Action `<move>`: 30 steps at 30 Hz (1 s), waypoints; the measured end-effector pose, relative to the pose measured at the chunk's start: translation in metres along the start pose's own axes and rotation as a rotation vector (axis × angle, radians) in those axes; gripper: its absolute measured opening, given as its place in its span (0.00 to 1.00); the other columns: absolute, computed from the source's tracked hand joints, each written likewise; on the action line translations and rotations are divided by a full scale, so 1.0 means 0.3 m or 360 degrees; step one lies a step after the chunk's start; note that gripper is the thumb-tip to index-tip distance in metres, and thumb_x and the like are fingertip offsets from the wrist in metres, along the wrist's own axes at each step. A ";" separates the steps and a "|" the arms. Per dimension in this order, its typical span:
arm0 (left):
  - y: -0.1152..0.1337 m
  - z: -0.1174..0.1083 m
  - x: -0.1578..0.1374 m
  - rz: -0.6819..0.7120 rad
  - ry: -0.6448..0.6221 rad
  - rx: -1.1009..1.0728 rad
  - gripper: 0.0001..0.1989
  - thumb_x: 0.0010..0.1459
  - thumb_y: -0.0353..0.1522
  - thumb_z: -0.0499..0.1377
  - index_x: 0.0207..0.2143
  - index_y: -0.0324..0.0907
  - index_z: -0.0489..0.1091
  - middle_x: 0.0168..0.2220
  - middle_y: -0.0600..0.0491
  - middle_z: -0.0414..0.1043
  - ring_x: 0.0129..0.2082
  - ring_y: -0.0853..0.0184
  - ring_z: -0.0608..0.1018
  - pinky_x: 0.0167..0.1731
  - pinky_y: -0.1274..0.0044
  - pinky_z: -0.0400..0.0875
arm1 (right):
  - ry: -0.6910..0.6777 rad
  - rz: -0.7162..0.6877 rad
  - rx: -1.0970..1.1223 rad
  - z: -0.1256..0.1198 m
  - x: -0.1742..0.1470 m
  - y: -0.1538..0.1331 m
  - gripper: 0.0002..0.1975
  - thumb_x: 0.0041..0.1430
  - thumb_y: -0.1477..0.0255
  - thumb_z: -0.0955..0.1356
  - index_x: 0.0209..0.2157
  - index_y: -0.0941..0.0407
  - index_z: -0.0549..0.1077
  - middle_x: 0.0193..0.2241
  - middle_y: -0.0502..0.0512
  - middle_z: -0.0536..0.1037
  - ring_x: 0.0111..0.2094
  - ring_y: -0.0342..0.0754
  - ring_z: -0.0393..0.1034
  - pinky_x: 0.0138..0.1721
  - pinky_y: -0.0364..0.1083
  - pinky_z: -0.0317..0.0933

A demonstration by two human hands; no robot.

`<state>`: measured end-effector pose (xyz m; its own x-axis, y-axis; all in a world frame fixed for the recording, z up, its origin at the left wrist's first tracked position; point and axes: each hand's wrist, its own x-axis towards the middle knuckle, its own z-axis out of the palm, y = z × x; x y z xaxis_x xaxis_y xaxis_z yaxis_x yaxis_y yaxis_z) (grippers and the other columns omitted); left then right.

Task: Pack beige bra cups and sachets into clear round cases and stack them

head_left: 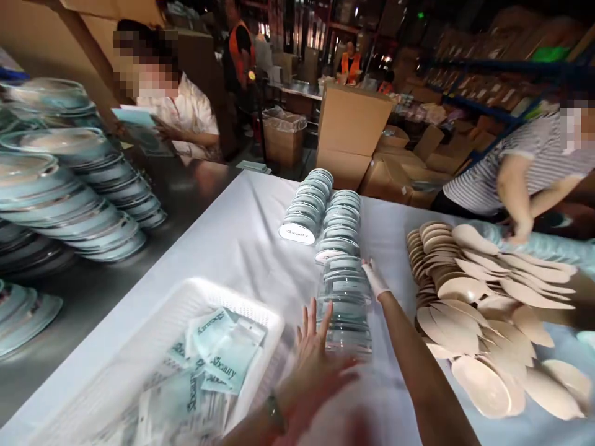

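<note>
A row of clear-lidded, pale teal oval packs (346,303) stands on edge on the white-covered table, running away from me. My left hand (313,353) is at its near left side, fingers spread and nothing held; its lower part is smeared by motion. Along the row's right side lies my right hand (375,282), in a white covering, fingers stretched out against or close to the packs. Whether it presses on them I cannot tell. Two more rows of packs continue beyond, and the front one of the left row (297,233) shows a "beauty" label.
A white plastic basket (199,288) with teal printed pouches stands at left. Beige shaped pads (483,384) are heaped at right. Stacked teal packs (83,210) line the dark left table. One co-worker (195,118) sits at left holding teal sheets; another (525,167) leans in at right. Cardboard boxes (353,124) stand behind.
</note>
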<state>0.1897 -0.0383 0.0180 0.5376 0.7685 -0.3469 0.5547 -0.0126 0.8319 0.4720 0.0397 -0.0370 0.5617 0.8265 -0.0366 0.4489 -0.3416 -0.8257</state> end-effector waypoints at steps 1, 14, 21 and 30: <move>0.018 0.039 0.051 -0.0102 0.0038 0.0116 0.61 0.46 0.43 0.74 0.76 0.49 0.44 0.77 0.45 0.21 0.75 0.40 0.30 0.70 0.43 0.40 | -0.0068 0.0021 0.0044 0.023 0.002 0.044 0.26 0.69 0.52 0.64 0.58 0.57 0.70 0.57 0.63 0.75 0.57 0.55 0.72 0.61 0.57 0.65; 0.033 0.166 0.176 0.0054 0.0213 0.0725 0.49 0.53 0.48 0.69 0.73 0.56 0.52 0.78 0.50 0.28 0.75 0.36 0.32 0.66 0.36 0.41 | -0.0186 -0.0631 -0.0835 0.097 0.289 -0.277 0.31 0.66 0.50 0.66 0.62 0.53 0.71 0.63 0.62 0.67 0.63 0.61 0.61 0.63 0.59 0.59; 0.047 0.168 0.196 0.0161 0.0058 0.0736 0.45 0.56 0.47 0.65 0.73 0.55 0.54 0.78 0.56 0.31 0.75 0.35 0.32 0.65 0.33 0.47 | -0.0321 -0.0562 -0.1143 0.210 0.266 -0.299 0.28 0.57 0.45 0.70 0.48 0.52 0.81 0.61 0.63 0.69 0.60 0.68 0.58 0.56 0.61 0.60; -0.057 0.216 -0.191 0.0205 0.0008 0.0682 0.45 0.57 0.47 0.65 0.73 0.54 0.54 0.78 0.55 0.30 0.75 0.36 0.31 0.65 0.34 0.47 | -0.0405 -0.0667 -0.1310 0.177 -0.113 -0.288 0.28 0.61 0.43 0.66 0.51 0.48 0.79 0.56 0.62 0.74 0.57 0.66 0.65 0.58 0.65 0.55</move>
<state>0.1906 -0.1235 -0.0044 0.6170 0.7464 -0.2495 0.6972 -0.3714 0.6132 0.3772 0.0648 0.0058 0.1202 0.9923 -0.0294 0.9812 -0.1232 -0.1483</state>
